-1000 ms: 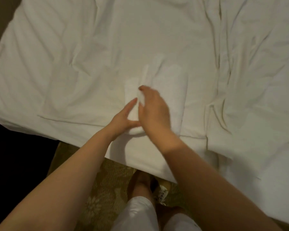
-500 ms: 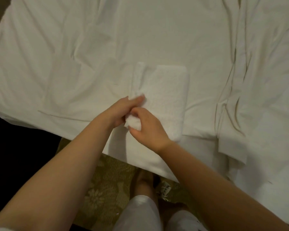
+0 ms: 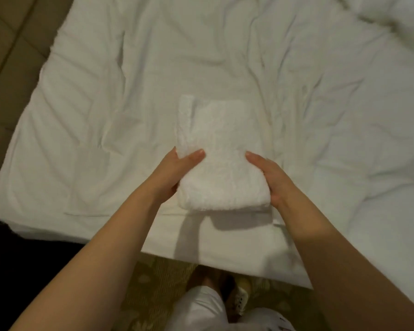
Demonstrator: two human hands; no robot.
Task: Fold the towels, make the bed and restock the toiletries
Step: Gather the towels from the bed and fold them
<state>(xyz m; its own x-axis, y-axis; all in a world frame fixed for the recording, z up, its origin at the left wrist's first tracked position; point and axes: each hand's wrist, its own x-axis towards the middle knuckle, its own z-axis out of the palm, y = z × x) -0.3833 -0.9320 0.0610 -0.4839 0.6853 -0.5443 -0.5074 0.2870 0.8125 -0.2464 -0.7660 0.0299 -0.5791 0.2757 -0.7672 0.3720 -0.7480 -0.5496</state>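
A small white folded towel (image 3: 222,163) lies on the white bed sheet (image 3: 101,120) near the bed's front edge, and its near end is raised enough to throw a shadow below it. My left hand (image 3: 177,170) grips the towel's near left corner, thumb on top and fingers hidden beneath. My right hand (image 3: 270,177) holds the near right side the same way, with the thumb lying along the top. A narrow strip of the towel sticks out along its left side, toward the far end.
Rumpled white bedding (image 3: 368,111) is bunched across the right of the bed. A brown padded panel (image 3: 7,48) borders the bed at the left. Patterned carpet (image 3: 151,283) and my feet (image 3: 239,299) show below the bed's edge.
Both hands were together at the towel's near left corner. They have spread to its two near corners, and the near end has come up off the sheet.
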